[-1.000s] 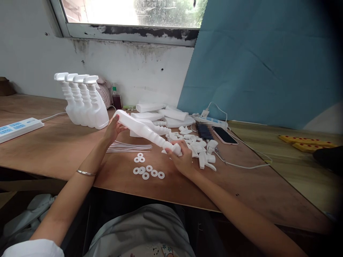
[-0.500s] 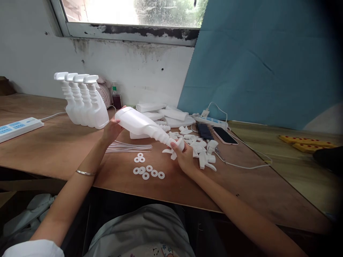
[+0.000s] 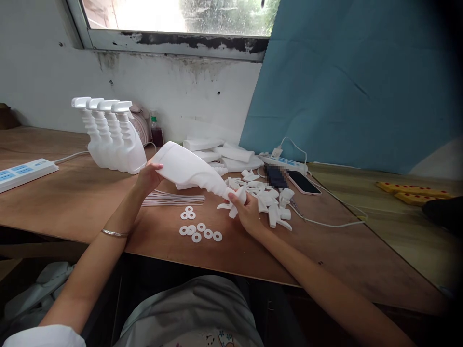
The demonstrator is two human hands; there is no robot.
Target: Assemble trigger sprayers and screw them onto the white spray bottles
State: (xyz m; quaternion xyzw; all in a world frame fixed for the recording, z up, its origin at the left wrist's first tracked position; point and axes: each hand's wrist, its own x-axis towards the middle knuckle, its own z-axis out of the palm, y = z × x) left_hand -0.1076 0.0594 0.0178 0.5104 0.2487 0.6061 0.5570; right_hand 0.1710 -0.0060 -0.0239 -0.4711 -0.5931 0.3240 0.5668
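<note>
A white plastic spray bottle [image 3: 188, 168] lies tilted in the air, its neck pointing down to the right. My left hand [image 3: 149, 177] is wrapped round the bottle's base; some of its fingers are hidden behind it. At the neck end, my right hand [image 3: 249, 209] grips a white trigger spray head [image 3: 237, 198] that meets the bottle's mouth. Whether the head is screwed tight I cannot tell. Below lie several flat white ring washers [image 3: 196, 237] on the brown table [image 3: 152, 236]. A bundle of thin white tubes [image 3: 173, 198] lies behind them.
Several assembled spray bottles [image 3: 115, 140] stand at the back left. White bottles [image 3: 231, 154] are piled by the wall, with loose trigger heads [image 3: 277, 212] in front. A phone [image 3: 304, 183], a cable [image 3: 333, 225] and power strips [image 3: 27, 173] lie on the table.
The bottle has turned about its long axis, so its broad flat side now faces me. Both hands have shifted slightly to the left with it.
</note>
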